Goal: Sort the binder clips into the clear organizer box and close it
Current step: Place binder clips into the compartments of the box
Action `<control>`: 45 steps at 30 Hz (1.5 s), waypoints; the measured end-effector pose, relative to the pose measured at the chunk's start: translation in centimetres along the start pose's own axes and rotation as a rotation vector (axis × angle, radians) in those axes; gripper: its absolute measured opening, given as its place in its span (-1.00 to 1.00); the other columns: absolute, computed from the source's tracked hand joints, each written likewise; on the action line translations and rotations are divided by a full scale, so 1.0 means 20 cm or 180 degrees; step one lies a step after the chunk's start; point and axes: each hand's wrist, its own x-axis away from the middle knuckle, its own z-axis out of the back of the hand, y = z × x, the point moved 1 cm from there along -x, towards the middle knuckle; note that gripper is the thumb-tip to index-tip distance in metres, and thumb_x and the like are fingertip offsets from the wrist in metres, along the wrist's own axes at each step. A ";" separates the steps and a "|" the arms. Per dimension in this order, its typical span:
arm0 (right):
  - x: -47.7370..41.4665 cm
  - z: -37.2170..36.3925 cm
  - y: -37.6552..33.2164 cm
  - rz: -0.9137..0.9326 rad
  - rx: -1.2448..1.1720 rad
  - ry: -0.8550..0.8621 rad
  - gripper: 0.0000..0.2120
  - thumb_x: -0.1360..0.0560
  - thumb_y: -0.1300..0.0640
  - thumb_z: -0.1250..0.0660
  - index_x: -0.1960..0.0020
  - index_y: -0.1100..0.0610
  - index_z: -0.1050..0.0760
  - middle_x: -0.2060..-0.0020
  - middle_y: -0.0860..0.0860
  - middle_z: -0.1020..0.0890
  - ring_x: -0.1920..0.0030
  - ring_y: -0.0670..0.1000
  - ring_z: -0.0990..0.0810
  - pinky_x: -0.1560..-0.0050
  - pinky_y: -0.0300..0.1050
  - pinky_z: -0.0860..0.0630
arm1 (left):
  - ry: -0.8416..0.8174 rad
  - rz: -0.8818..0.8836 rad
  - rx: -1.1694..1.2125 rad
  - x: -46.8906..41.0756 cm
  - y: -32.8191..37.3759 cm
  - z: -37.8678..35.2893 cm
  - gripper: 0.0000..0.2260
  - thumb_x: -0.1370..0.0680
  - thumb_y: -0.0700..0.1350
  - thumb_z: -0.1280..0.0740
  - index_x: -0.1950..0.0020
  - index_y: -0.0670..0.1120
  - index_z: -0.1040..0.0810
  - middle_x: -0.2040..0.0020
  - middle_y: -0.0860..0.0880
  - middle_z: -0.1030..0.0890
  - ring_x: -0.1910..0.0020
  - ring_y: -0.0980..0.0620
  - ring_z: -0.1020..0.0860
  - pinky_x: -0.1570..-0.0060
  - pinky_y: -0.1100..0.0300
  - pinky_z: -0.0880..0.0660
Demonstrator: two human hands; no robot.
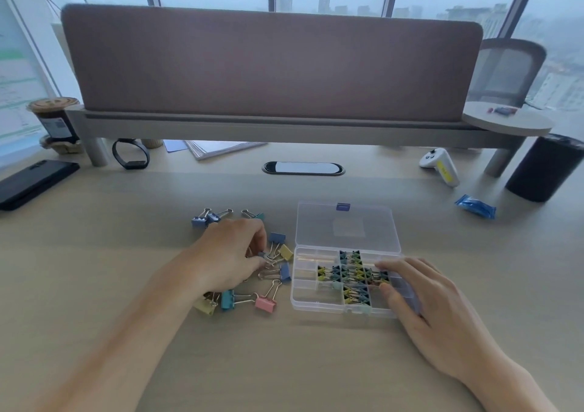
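Nearest are the two bare forearms, which reach forward over the light wooden desk (pixel 94 269). The right hand (pixel 423 304) rests on the right part of the clear organizer box (pixel 303 301). Its fingers are almost straight and a little apart, lying across the compartments, and the thumb touches the near rim. It grips nothing.

The box lies flat on the desk, and its lid (pixel 344 225) is open and folded back on the far side. In the middle compartments there are many small clips (pixel 354 272) (yellow, green and dark ones, closely packed). The left compartments look bare.

Left of the box is the loose pile of binder clips. A pink clip (pixel 265 302) and a teal clip (pixel 227 299) lie at the near edge of it. The left hand (pixel 234 253) is on the pile with curled fingers, and thumb and forefinger pinch a small blue clip (pixel 261 254). Just beside it lies a yellow clip (pixel 286 251), and a few more clips (pixel 199 221) lie behind the hand.

Farther away there is a blue packet (pixel 475 206), a white controller (pixel 441 165) and a black wristband (pixel 131 154). Behind them stands the brown divider panel (pixel 271 63).
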 end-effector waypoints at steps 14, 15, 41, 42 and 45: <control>0.00 0.01 -0.02 -0.0057 0.0004 -0.0038 -0.53 -0.61 -0.32 -0.06 -0.33 -0.13 -0.53 -0.19 -0.28 -0.56 -0.20 -0.23 -0.53 -0.19 -0.14 -0.54 | 0.0050 -0.0470 0.0969 0.02 0.24 -0.03 -0.95 -0.52 -0.10 -0.53 0.08 0.06 -0.75 0.23 0.21 -0.69 0.20 0.33 -0.63 0.16 0.49 -0.50; 0.00 0.01 -0.02 -0.0059 0.0000 -0.0041 -0.53 -0.61 -0.31 -0.07 -0.33 -0.13 -0.54 -0.18 -0.28 -0.56 -0.20 -0.23 -0.53 -0.19 -0.13 -0.54 | 0.0045 -0.0494 0.0885 0.01 0.23 -0.03 -0.95 -0.52 -0.09 -0.52 0.07 0.07 -0.75 0.23 0.22 -0.68 0.20 0.35 -0.62 0.18 0.51 -0.47; -0.30 -0.09 -0.38 -0.0077 -0.0717 -0.0023 -0.83 -0.52 0.06 -0.50 -0.08 -0.13 -0.65 0.10 -0.30 -0.69 -0.05 -0.43 -0.53 0.01 -0.57 -0.35 | 0.0228 -0.0759 0.1655 0.03 0.19 -0.07 -0.78 -0.50 -0.10 -0.55 -0.05 0.13 -0.59 0.13 0.20 -0.71 0.14 0.17 -0.66 0.10 0.30 -0.56; -0.29 -0.10 -0.39 -0.0126 -0.0783 -0.0003 -0.85 -0.51 0.08 -0.52 -0.05 -0.11 -0.66 0.14 -0.29 -0.70 -0.02 -0.44 -0.53 0.03 -0.57 -0.34 | 0.0277 -0.0720 0.1556 0.03 0.19 -0.07 -0.77 -0.49 -0.08 -0.56 -0.03 0.13 -0.58 0.15 0.23 -0.71 0.16 0.18 -0.65 0.13 0.31 -0.55; -0.27 -0.10 -0.40 -0.0138 -0.0845 0.0034 -0.88 -0.50 0.11 -0.54 0.01 -0.08 -0.68 0.18 -0.27 -0.71 0.02 -0.43 -0.55 0.05 -0.57 -0.34 | 0.0236 -0.0672 0.1468 0.02 0.18 -0.08 -0.75 -0.47 -0.09 -0.57 -0.01 0.11 -0.55 0.17 0.22 -0.72 0.20 0.22 -0.64 0.17 0.36 -0.52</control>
